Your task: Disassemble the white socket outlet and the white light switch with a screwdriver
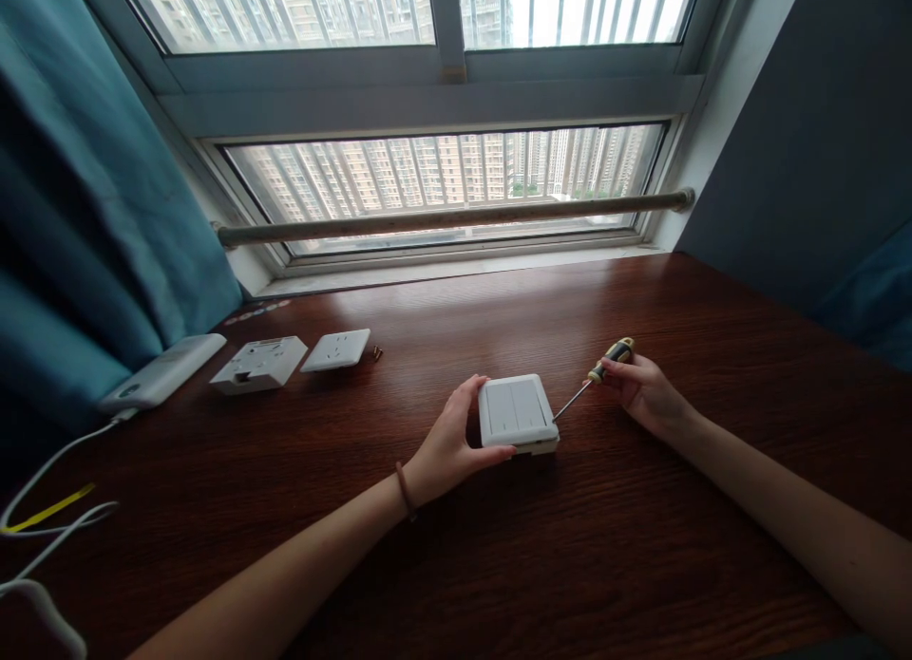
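head view: my left hand [452, 442] is clamped on the white switch panel [517, 408], wrapping its left side, with the thumb along the near edge and a fingertip at the far left corner. the panel sits within the spread of that grip, its right part reaching out past my thumb tip. it lies face up on the reddish-brown table [456, 575], in front of me and between my two hands, a little nearer the left one. a brown band [407, 492] circles my left wrist.

my right hand [652, 394] stands off to the right of the panel, fingers pinched together on the screwdriver [605, 367] low on its black and yellow handle. the shaft slants down to the left, and its tip meets the panel's right edge near the near corner; i cannot tell whether it sits in the seam or only rests against it.

well apart to the left, a white box [260, 367] lies beside a socket plate [336, 350], with small screws [377, 353] just right of the plate. farther left, by the blue curtain [135, 195], a white device [162, 373] trails a white cable [53, 458].
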`<state>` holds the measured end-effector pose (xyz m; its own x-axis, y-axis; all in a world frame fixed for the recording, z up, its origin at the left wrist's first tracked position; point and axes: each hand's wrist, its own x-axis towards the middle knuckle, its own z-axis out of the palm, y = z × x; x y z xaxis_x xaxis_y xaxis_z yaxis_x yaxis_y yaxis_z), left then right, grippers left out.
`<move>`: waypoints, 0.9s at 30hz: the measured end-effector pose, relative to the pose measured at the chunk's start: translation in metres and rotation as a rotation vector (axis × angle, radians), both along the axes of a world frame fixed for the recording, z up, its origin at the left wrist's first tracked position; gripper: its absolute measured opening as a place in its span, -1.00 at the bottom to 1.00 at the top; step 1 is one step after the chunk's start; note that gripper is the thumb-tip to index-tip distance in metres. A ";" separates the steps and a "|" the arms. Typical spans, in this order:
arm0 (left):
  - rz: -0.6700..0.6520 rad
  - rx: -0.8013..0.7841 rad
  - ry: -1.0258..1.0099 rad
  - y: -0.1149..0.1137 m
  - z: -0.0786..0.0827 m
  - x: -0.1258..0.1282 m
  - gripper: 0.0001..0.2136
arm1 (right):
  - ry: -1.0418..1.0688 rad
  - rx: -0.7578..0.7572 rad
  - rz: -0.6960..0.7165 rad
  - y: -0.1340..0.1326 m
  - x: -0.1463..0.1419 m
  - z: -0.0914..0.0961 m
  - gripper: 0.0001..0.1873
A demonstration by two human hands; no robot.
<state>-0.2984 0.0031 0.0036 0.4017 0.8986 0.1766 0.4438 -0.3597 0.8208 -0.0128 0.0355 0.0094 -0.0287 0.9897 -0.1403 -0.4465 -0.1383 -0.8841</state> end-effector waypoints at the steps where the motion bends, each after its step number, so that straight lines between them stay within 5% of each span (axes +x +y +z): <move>1: 0.000 0.001 0.001 0.000 0.000 0.000 -0.23 | 0.007 -0.003 -0.008 0.000 0.000 0.000 -0.88; 18: 0.044 0.063 -0.096 0.002 -0.007 -0.001 -0.22 | 0.076 0.020 0.013 -0.001 -0.003 -0.003 -0.90; 23: 0.143 0.283 -0.077 0.000 0.002 -0.002 -0.21 | 0.092 0.006 0.026 -0.004 -0.004 0.005 -0.95; 27: 0.097 0.562 -0.039 -0.006 0.006 -0.001 -0.11 | 0.112 0.046 0.183 -0.018 -0.011 0.017 -0.92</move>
